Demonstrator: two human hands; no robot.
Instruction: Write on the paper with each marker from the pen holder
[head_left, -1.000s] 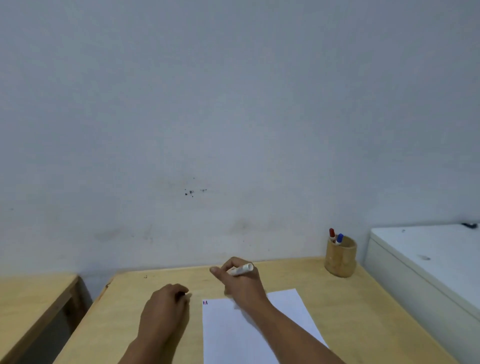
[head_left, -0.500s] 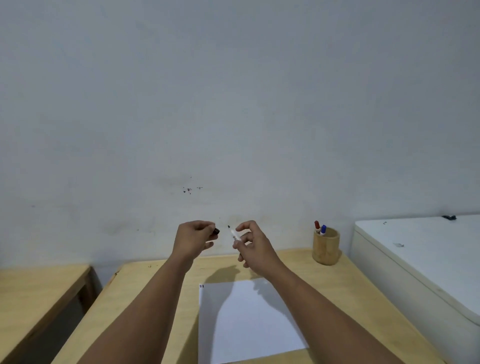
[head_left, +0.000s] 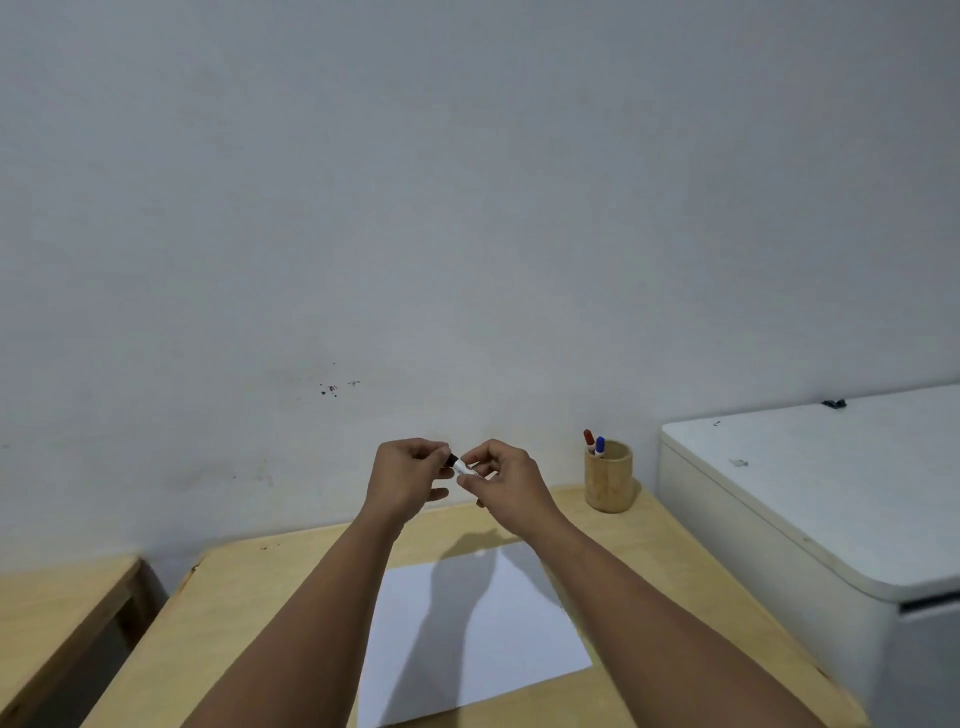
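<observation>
Both hands are raised above the wooden table (head_left: 249, 613), close together. My right hand (head_left: 506, 480) grips a white marker (head_left: 461, 469) by its barrel. My left hand (head_left: 408, 475) pinches the black cap (head_left: 451, 460), which meets the marker's tip end. A white sheet of paper (head_left: 498, 639) lies flat on the table below my arms, partly in their shadow. At the table's back right stands a wooden pen holder (head_left: 608, 477) with a red marker (head_left: 588, 439) and a blue marker (head_left: 600, 445) sticking out.
A white cabinet-like box (head_left: 810, 493) stands right of the table, higher than the tabletop, with a small dark object (head_left: 834, 403) at its back. A second wooden table (head_left: 57, 608) sits to the left across a gap. A bare wall is behind.
Both hands rose from the paper to mid-air. Half a second ago cap and marker tip were apart; now they are brought together. The view tilted slightly.
</observation>
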